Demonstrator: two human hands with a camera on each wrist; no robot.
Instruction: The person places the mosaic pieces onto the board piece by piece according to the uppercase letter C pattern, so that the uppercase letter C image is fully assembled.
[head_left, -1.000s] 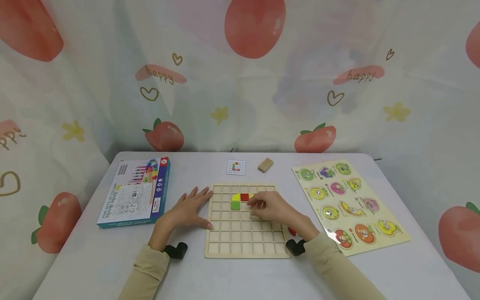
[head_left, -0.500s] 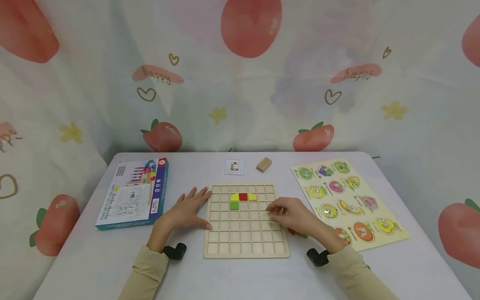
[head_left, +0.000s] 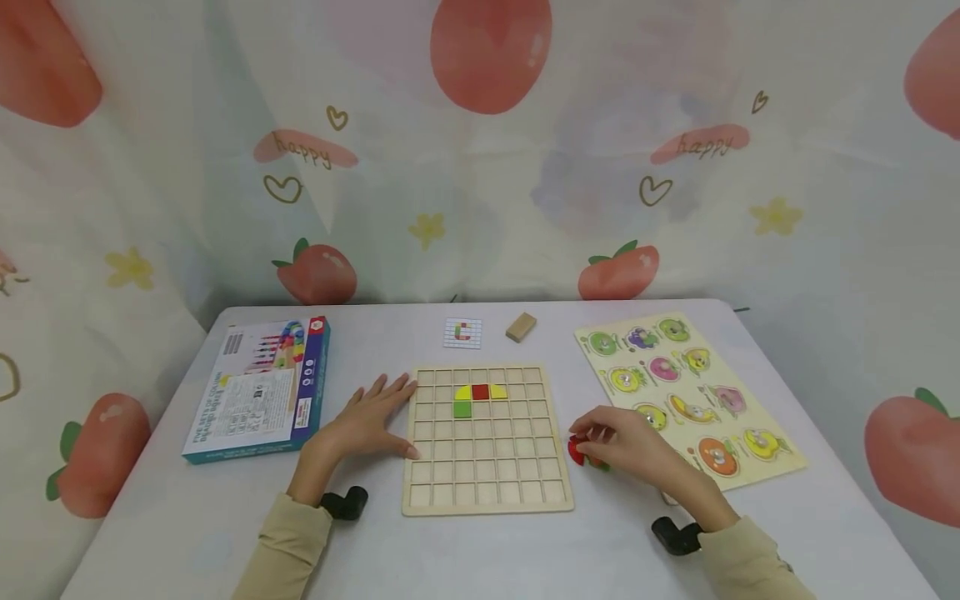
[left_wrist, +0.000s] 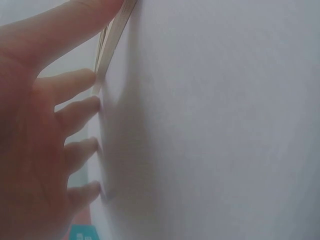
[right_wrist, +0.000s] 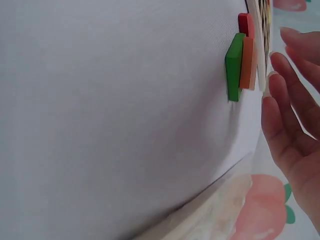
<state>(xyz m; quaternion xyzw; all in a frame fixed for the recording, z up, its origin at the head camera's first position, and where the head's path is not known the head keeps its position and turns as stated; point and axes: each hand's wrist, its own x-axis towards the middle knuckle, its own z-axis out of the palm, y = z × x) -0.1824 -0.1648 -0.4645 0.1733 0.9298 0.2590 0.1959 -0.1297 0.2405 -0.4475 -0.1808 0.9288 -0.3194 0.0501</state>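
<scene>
A wooden grid board (head_left: 487, 509) lies in the middle of the table in the head view. In its upper cells sit a red square (head_left: 480, 392), two rounded yellow pieces (head_left: 497, 392) and a green square (head_left: 462, 409). My left hand (head_left: 360, 427) rests at the board's left edge, fingers spread and thumb touching the rim. Right of the board, my right hand (head_left: 630, 442) hovers over a small heap of loose pieces. The right wrist view shows a red piece (right_wrist: 244, 25), a green piece (right_wrist: 233, 70) and an orange piece (right_wrist: 247, 62), with my loosely bent fingers above and nothing between them.
Behind the board lie a small pattern card (head_left: 462, 332) and a tan wooden block (head_left: 521, 327). A boxed toy set (head_left: 255, 392) is at the left. On the right, a fruit puzzle board (head_left: 697, 400) lies partly under my right hand and forearm.
My right hand has moved away from the second yellow piece on the grid, rightward and nearer, to the loose pieces beside the board. My left hand keeps its place; the head view has shifted slightly.
</scene>
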